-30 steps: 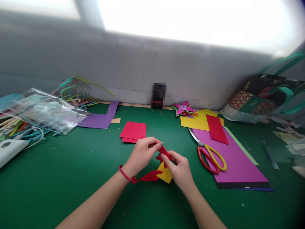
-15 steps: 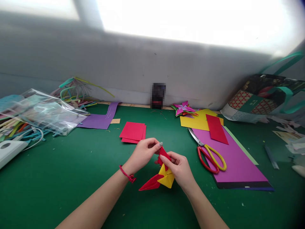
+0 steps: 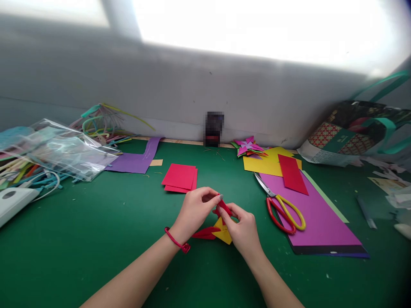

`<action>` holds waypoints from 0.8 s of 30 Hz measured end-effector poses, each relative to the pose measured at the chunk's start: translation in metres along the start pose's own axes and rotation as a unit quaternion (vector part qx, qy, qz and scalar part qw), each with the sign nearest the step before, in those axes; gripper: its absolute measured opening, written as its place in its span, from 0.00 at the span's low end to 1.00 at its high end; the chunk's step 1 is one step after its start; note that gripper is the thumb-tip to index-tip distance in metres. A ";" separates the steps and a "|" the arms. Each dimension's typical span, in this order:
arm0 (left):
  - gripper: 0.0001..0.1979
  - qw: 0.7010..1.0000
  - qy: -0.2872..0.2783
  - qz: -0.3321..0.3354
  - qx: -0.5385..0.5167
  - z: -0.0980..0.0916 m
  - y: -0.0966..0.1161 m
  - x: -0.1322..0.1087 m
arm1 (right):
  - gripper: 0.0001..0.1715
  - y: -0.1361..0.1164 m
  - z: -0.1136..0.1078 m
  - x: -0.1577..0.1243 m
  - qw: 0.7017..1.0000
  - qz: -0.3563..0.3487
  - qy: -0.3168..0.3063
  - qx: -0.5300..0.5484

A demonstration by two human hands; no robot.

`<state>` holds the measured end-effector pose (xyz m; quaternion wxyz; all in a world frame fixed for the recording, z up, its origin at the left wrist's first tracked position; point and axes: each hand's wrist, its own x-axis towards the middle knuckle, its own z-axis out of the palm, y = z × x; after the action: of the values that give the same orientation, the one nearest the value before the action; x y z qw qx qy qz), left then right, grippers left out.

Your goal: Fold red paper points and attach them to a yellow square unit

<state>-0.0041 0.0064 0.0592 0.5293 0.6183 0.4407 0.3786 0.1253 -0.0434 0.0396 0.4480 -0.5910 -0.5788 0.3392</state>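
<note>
Between my two hands is a red and yellow folded paper piece [image 3: 224, 233], held a little above the green tabletop. My left hand [image 3: 201, 209] pinches the upper red flap between thumb and fingertips. My right hand [image 3: 242, 226] grips the red part just beside it, thumb on top, with the yellow folds showing below. A pointed red flap sticks out to the left, partly behind my left wrist. Fingers cover much of the upper fold. A small stack of red paper squares [image 3: 180, 176] lies just beyond my left hand.
Right of my hands, scissors [image 3: 282, 207] with red and yellow handles rest on purple sheets [image 3: 324, 218]. Behind them lie a red strip [image 3: 292, 174], yellow paper [image 3: 261, 164] and folded paper stars [image 3: 247, 145]. A clear plastic bag [image 3: 73, 149] and purple paper [image 3: 131, 163] are at left; a patterned bag [image 3: 337, 137] stands at right.
The pointed red flap has swung up and back, now partly hidden by my left wrist. My left hand has shifted slightly right, closer to my right hand. Both hands keep hold of the paper.
</note>
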 end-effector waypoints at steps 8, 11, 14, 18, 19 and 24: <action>0.11 0.997 -0.063 -0.001 -0.040 -0.007 0.001 0.005 | 0.18 -0.007 -0.009 0.007 0.950 0.147 -0.121 0.247; 0.11 0.993 -0.102 -0.012 -0.063 -0.013 0.002 0.008 | 0.20 -0.008 -0.011 0.009 0.937 0.174 -0.124 0.277; 0.10 0.991 -0.116 -0.008 -0.061 -0.016 0.003 0.009 | 0.20 -0.008 -0.010 0.008 0.933 0.185 -0.125 0.283; 0.10 0.991 -0.125 0.002 -0.049 -0.019 0.005 0.008 | 0.17 -0.009 -0.012 0.007 0.928 0.181 -0.145 0.292; 0.10 0.991 -0.127 0.005 -0.046 -0.019 0.006 0.008 | 0.16 -0.009 -0.014 0.007 0.926 0.179 -0.152 0.294; 0.11 0.989 -0.143 0.021 -0.036 -0.020 0.008 0.007 | 0.14 -0.009 -0.018 0.006 0.917 0.171 -0.186 0.308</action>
<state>-0.0194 0.0191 0.0707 0.6007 0.6560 0.3330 0.3130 0.1397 -0.0403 0.0552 0.4272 -0.4398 -0.4082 0.6763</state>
